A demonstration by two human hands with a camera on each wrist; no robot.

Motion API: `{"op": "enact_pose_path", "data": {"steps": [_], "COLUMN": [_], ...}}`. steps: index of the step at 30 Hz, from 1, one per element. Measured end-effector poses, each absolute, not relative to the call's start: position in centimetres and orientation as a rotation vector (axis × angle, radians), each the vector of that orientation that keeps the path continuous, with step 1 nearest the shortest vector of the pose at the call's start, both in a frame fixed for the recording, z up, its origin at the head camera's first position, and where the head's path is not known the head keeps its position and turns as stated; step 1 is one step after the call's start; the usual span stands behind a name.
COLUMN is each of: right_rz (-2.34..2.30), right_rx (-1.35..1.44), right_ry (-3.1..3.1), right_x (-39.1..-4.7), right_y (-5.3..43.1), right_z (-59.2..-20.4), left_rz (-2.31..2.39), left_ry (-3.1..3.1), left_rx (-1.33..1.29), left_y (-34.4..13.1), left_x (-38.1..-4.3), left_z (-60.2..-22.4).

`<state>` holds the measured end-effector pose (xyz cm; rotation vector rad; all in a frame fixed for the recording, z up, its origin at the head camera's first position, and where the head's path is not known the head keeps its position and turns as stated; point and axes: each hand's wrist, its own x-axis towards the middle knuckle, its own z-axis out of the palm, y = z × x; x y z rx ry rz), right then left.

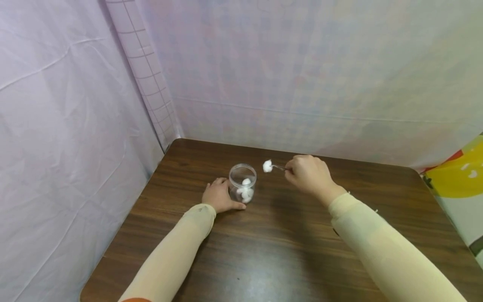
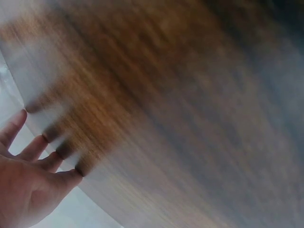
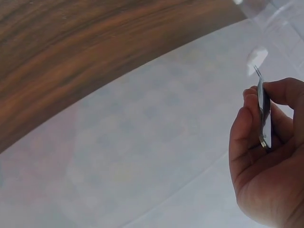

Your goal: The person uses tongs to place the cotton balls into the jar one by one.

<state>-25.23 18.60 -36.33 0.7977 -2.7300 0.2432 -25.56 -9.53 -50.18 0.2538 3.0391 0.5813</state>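
A clear plastic jar [image 1: 243,167] stands upright on the table, with several white cotton balls [image 1: 246,193] inside. My left hand [image 1: 219,196] holds it low on its left side, thumb across the front and fingers behind. The left wrist view shows that hand [image 2: 35,178] with its fingers spread. To the right of the jar, my right hand [image 1: 308,173] grips metal tweezers [image 3: 265,116] between thumb and fingers. A cotton ball [image 1: 267,166] is pinched in the tweezers' tips, raised beside the jar's rim.
The dark wood-grain table [image 1: 241,256] has rounded corners. A pale checkered sheet [image 1: 286,75] hangs behind its far edge, and a white sheet [image 1: 56,147] hangs at the left. Beyond the right edge is something yellow and red [image 1: 458,176].
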Motion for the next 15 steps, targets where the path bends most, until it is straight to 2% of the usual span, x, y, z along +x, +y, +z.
{"op": "enact_pose_path", "data": {"steps": [15], "right_rz": [0.242], "right_rx": [0.906], "right_ry": [-2.674], "right_x": [-24.6], "right_y": [14.6], "right_z": [-35.7], "left_rz": [0.586], "left_ry": [3.057], "left_rx": [0.255], "left_y": [-9.5], "left_x": [-25.6], "left_z": [-50.3]}}
